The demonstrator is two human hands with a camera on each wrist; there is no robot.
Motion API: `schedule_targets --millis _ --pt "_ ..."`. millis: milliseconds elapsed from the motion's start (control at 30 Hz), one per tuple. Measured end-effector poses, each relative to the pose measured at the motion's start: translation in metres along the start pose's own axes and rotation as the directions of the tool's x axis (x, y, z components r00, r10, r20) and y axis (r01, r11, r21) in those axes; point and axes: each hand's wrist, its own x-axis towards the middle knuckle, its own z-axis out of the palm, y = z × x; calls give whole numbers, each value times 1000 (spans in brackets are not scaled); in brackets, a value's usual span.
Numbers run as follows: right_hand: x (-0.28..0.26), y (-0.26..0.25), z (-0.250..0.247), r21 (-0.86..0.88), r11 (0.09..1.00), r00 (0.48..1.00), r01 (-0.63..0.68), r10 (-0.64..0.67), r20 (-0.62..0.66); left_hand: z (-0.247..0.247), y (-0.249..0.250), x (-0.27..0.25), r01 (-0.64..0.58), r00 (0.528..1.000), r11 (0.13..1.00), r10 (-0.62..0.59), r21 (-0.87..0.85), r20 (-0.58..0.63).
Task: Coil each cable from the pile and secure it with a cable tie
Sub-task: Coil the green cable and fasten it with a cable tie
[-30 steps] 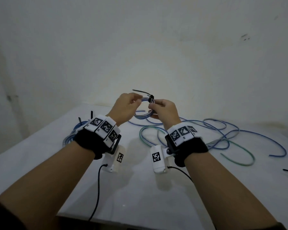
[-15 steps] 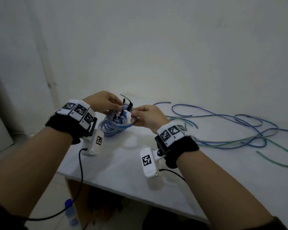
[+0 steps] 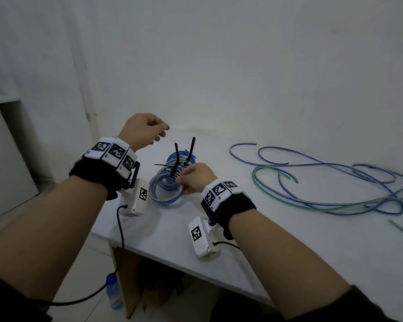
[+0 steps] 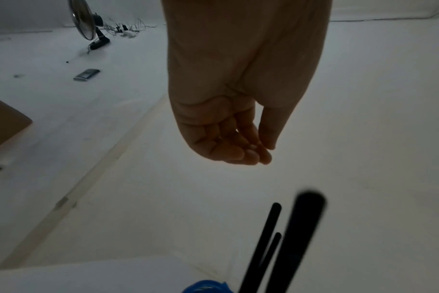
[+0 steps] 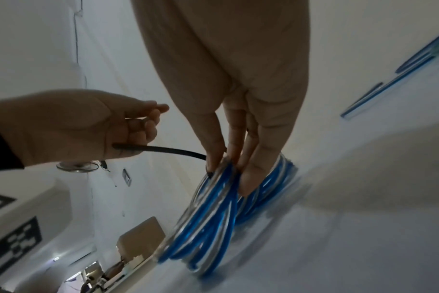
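Note:
A blue-and-clear coiled cable (image 3: 165, 194) (image 5: 213, 208) bound by a black cable tie (image 3: 175, 159) rests at the left end of the white table (image 3: 289, 252). My right hand (image 3: 180, 177) (image 5: 228, 170) pinches the coil at its tie; the tie's tail (image 5: 160, 149) sticks out to the left. Just behind lies another tied blue coil (image 3: 172, 158) (image 5: 276, 178), its tie tail (image 3: 191, 147) upright. My left hand (image 3: 159, 133) (image 4: 258, 150) (image 5: 148, 119) hovers above and left of the coils, fingers loosely curled and holding nothing.
Loose blue and green cables (image 3: 323, 201) sprawl over the right half of the table. The table's left edge is close to the coils. On the floor below are a plastic bottle (image 3: 113, 291) and a cardboard box (image 3: 130, 263). The wall stands right behind.
Both hands carried the tied coil leftward to the table's left end. The left hand let go and lifted away; the right hand lowered the coil beside the other coil.

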Motion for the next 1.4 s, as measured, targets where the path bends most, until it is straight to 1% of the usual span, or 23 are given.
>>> schedule_targets --millis 133,267,400,500,567,633,700,800,867,933,1033,1100,1167,1233,1300,1367,1400 --pt "-6 -3 -25 -7 999 999 -44 44 -17 21 26 5 -87 996 996 88 -15 30" --pt "-10 -6 -83 -32 996 990 -83 78 -120 47 68 12 -202 973 979 197 24 123" --pt "-24 5 -155 -79 986 962 -147 124 -243 95 113 15 -307 923 950 282 60 261" --pt "-38 27 -207 -176 962 938 -208 146 -314 141 138 14 -354 883 932 306 75 357" --pt "-49 44 -240 -261 931 927 -257 161 -337 172 149 11 -381 852 921 315 82 419" --pt "-61 61 -269 -383 870 923 -311 180 -340 201 158 7 -412 815 905 313 108 488" --pt "-72 75 -291 -540 770 930 -340 191 -313 225 164 3 -437 772 889 293 137 564" --pt "-81 91 -313 -718 625 951 -306 229 -206 254 165 -3 -477 712 862 263 174 651" --pt "-83 98 -320 -782 561 953 -271 269 -138 269 163 -5 -475 674 861 224 181 704" --pt "-83 102 -321 -820 519 951 -240 295 -91 280 158 -7 -486 628 850 180 201 758" --pt "-78 111 -319 -883 429 960 -189 269 -75 291 153 -10 -511 565 824 109 243 818" --pt "-73 119 -318 -914 374 970 -156 235 -69 297 150 -10 -530 536 812 95 247 839" --pt "-69 125 -318 -919 378 982 -115 180 -49 301 148 -10 -545 515 802 92 244 852" --pt "-68 126 -322 -899 430 992 -85 125 -33 304 147 -11 -561 500 791 90 243 861" --pt "-69 125 -329 -838 541 998 -64 37 -52 306 145 -11 -571 512 780 94 257 854" --pt "-73 121 -336 -722 692 992 -14 -81 -97 308 141 -10 -581 545 765 114 276 831" --pt "-75 118 -339 -636 771 982 24 -137 -130 309 138 -8 -582 558 765 130 275 820"
